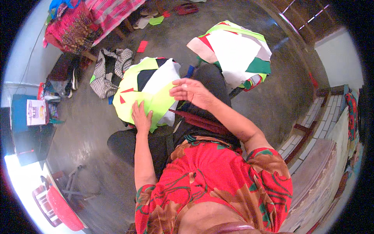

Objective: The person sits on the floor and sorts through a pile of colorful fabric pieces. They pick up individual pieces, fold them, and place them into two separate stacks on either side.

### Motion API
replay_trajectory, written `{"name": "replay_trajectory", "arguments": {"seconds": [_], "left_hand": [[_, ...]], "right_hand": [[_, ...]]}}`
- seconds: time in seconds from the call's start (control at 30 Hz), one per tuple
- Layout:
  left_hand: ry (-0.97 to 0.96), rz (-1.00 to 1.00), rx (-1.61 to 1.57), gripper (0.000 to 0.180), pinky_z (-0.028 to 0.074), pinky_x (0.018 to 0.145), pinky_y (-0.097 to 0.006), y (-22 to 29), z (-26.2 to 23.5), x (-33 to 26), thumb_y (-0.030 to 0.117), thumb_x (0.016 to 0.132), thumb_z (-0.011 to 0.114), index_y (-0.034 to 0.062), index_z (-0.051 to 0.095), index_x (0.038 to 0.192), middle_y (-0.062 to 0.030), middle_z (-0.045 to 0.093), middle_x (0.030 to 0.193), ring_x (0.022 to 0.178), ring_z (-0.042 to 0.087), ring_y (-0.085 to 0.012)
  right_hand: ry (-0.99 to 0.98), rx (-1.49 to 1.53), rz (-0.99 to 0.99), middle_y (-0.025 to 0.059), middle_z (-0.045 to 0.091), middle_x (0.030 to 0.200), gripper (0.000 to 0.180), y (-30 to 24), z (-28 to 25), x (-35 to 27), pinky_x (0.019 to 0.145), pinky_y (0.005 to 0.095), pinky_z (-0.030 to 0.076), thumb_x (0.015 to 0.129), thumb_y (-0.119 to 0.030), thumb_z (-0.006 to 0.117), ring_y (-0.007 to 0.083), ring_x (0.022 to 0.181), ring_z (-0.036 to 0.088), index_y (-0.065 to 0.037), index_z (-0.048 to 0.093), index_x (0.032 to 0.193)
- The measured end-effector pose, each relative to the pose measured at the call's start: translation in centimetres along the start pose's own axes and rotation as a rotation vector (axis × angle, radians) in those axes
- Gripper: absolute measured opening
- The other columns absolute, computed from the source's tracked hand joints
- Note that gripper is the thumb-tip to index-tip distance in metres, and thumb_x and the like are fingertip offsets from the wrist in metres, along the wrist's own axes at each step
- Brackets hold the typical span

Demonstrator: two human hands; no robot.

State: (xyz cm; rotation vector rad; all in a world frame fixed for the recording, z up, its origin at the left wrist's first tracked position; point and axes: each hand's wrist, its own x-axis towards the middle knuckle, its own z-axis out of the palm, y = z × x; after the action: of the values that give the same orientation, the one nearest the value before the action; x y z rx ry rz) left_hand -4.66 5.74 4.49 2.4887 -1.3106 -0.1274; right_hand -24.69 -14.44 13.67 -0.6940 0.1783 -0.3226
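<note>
A neon-yellow piece of fabric (pixel 157 105) lies on top of a heap of cloth pieces in front of my lap. My left hand (pixel 141 117) rests on its near left part, fingers spread flat. At the right edge of the heap, my right hand (pixel 191 93) hovers with its fingers loosely bent and nothing visible between them. Whether its fingertips touch the cloth is hard to tell. White cloth (pixel 163 74) and black cloth (pixel 145 78) show beneath the yellow, along with small red bits.
Another heap of cloth pieces (pixel 235 50), mostly white, sits to the far right. A patterned grey garment (pixel 104 76) and a red scrap (pixel 142 46) lie on the floor. At the left are shoes (pixel 74 80) and a blue cabinet (pixel 23 134); a red chair (pixel 64 208) stands lower left.
</note>
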Motion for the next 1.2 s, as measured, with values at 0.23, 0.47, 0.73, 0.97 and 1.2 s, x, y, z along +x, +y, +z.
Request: {"name": "replay_trajectory", "arguments": {"seconds": [0.23, 0.47, 0.73, 0.97, 1.2], "left_hand": [[-0.051, -0.038, -0.005, 0.064, 0.023, 0.106, -0.049, -0.8, 0.5, -0.1, 0.022, 0.077, 0.068, 0.0104, 0.038, 0.132, -0.0151, 0.022, 0.144, 0.134, 0.019, -0.0325], [-0.018, -0.023, 0.001, 0.065, 0.024, 0.105, -0.049, -0.8, 0.7, -0.2, 0.022, 0.076, 0.068, 0.0106, 0.038, 0.132, -0.0152, 0.023, 0.143, 0.133, 0.021, -0.0336], [0.022, 0.022, -0.012, 0.065, 0.025, 0.103, -0.051, -1.5, 1.4, -0.4, 0.023, 0.076, 0.068, 0.0106, 0.038, 0.132, -0.0160, 0.024, 0.143, 0.132, 0.022, -0.0352], [0.016, 0.009, 0.003, 0.066, 0.025, 0.103, -0.051, -1.5, 1.4, -0.4, 0.024, 0.077, 0.067, 0.0110, 0.037, 0.133, -0.0153, 0.023, 0.144, 0.133, 0.021, -0.0346], [0.036, 0.003, 0.012, 0.065, 0.026, 0.102, -0.051, -1.6, 1.6, -0.3, 0.023, 0.076, 0.068, 0.0116, 0.037, 0.133, -0.0145, 0.024, 0.143, 0.132, 0.023, -0.0342]], "right_hand": [[0.701, -1.493, -0.543, 0.0096, 0.063, 0.107, 0.029, -9.8, -3.4, -3.5, 0.089, 0.0303, 0.043, 0.081, -0.015, 0.063, 0.0199, 0.101, 0.058, -0.005, 0.061, 0.108], [0.944, -1.993, -0.419, 0.0160, 0.055, 0.112, 0.051, -9.3, -7.3, -2.8, 0.086, 0.0414, 0.043, 0.070, -0.022, 0.073, 0.0328, 0.102, 0.054, -0.003, 0.049, 0.110], [0.946, -2.132, -0.482, 0.0160, 0.052, 0.110, 0.035, -8.0, -9.4, -2.3, 0.089, 0.0426, 0.040, 0.072, -0.017, 0.066, 0.0329, 0.104, 0.050, -0.005, 0.052, 0.101], [1.010, -1.767, -0.515, 0.0130, 0.059, 0.088, 0.018, -9.3, -10.1, -2.7, 0.071, 0.0367, 0.047, 0.080, -0.016, 0.060, 0.0289, 0.078, 0.059, -0.005, 0.055, 0.094], [0.923, -0.434, -0.718, 0.0072, 0.061, 0.094, 0.018, -16.4, -12.8, -5.9, 0.083, 0.0311, 0.045, 0.088, -0.012, 0.054, 0.0174, 0.090, 0.057, 0.000, 0.057, 0.101]]}}
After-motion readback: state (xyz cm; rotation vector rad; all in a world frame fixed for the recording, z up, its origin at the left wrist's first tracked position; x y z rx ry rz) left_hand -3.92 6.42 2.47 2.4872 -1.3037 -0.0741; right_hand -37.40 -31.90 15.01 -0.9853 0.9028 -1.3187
